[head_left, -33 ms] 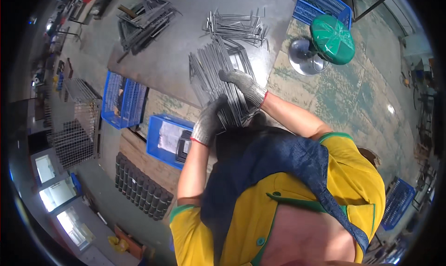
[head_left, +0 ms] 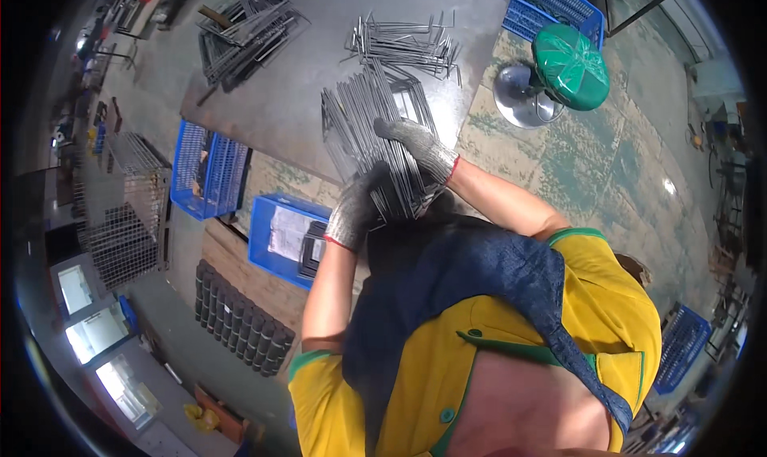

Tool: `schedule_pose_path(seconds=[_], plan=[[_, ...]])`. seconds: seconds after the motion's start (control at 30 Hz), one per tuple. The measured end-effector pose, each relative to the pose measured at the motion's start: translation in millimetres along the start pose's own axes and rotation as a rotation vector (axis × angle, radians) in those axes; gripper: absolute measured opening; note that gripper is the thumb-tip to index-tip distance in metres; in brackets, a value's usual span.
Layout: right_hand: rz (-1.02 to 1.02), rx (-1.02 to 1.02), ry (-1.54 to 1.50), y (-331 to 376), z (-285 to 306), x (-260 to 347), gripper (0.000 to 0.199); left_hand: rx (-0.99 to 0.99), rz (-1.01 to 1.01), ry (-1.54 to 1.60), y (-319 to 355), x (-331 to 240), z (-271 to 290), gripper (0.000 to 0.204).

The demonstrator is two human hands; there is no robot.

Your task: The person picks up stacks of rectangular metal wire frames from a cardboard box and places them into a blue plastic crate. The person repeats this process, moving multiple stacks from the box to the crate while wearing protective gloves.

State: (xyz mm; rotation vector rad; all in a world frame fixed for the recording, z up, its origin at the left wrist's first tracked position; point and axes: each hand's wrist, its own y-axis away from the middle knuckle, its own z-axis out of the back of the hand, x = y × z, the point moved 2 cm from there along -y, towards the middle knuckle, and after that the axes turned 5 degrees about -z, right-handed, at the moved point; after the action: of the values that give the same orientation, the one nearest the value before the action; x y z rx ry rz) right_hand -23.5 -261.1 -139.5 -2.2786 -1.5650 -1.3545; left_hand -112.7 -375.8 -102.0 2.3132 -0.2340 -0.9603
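Observation:
Both my hands wear grey knit gloves with red cuffs. Between them is a bundle of thin, bent metal rod frames [head_left: 363, 109], lying at the near edge of the metal table and reaching toward my apron. My left hand [head_left: 357, 207] grips the bundle's near left side, its fingertips partly hidden among the rods. Across the right side of the bundle, my right hand [head_left: 417, 145] is closed over the rods, thumb side on top. Just beyond lies a loose pile of similar bent rods [head_left: 407, 43]. A darker heap of rod frames [head_left: 248, 37] rests farther left on the table.
The metal table [head_left: 319, 57] spans the far middle. Left of me stand a blue crate [head_left: 209, 169] and a blue bin [head_left: 264, 241] holding dark square frames. A green stool [head_left: 569, 65] and another blue crate [head_left: 551, 9] are at far right. Dark cylinders [head_left: 240, 317] line the lower left.

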Motion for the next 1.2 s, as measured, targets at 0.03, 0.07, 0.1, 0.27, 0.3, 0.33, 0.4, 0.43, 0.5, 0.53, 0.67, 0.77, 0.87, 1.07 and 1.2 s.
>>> schedule_pose_path(seconds=[0.03, 0.07, 0.1, 0.27, 0.3, 0.33, 0.4, 0.43, 0.5, 0.53, 0.67, 0.77, 0.87, 1.07, 1.2], plan=[[0.002, -0.056, 0.059, 2, -3, 8, 0.044, -0.038, 0.005, -0.049, -4, 1, 0, 0.03], [0.004, -0.111, 0.118, 3, -4, 12, 0.045, -0.074, 0.009, -0.099, -8, 2, 2, 0.031], [0.037, -0.073, 0.141, 1, 1, 11, 0.044, -0.048, 0.037, -0.033, -12, 5, 4, 0.031], [0.109, -0.005, 0.402, -1, 11, 24, 0.037, 0.246, -0.083, -0.052, -17, 0, 6, 0.034], [0.032, -0.043, 0.384, 3, 1, 30, 0.035, 0.233, -0.216, -0.28, -24, 3, 17, 0.034], [-0.046, -0.079, 0.365, 10, -13, 38, 0.034, 0.214, -0.359, -0.499, -34, 11, 32, 0.034], [0.063, -0.056, 0.169, -5, -5, 17, 0.032, 0.301, -0.502, -0.79, -43, 10, 40, 0.033], [0.012, -0.114, 0.298, -8, -4, 16, 0.029, 0.403, -0.497, -0.87, -42, 0, 40, 0.032], [0.0, -0.161, 0.327, -6, -5, 13, 0.029, 0.342, -0.083, -0.464, -31, -17, 27, 0.03], [-0.012, -0.175, 0.331, -5, -10, 8, 0.03, 0.328, -0.08, -0.417, -31, -15, 35, 0.03], [0.031, -0.047, 0.057, -3, -26, 18, 0.04, 0.263, -0.078, -0.328, -36, -18, 47, 0.028], [-0.308, -0.138, 0.399, 3, -21, 43, 0.044, 0.217, -0.005, -0.112, -21, -45, 9, 0.031], [-0.312, -0.202, 0.383, 8, -22, 56, 0.039, 0.223, -0.06, -0.186, -32, -27, 39, 0.032], [-0.094, -0.066, 0.464, 6, 12, 38, 0.03, 0.298, -0.21, -0.457, -36, -28, 47, 0.027], [-0.049, -0.225, 0.335, 11, 16, 25, 0.026, 0.348, -0.3, -0.637, -28, -38, 28, 0.027]])
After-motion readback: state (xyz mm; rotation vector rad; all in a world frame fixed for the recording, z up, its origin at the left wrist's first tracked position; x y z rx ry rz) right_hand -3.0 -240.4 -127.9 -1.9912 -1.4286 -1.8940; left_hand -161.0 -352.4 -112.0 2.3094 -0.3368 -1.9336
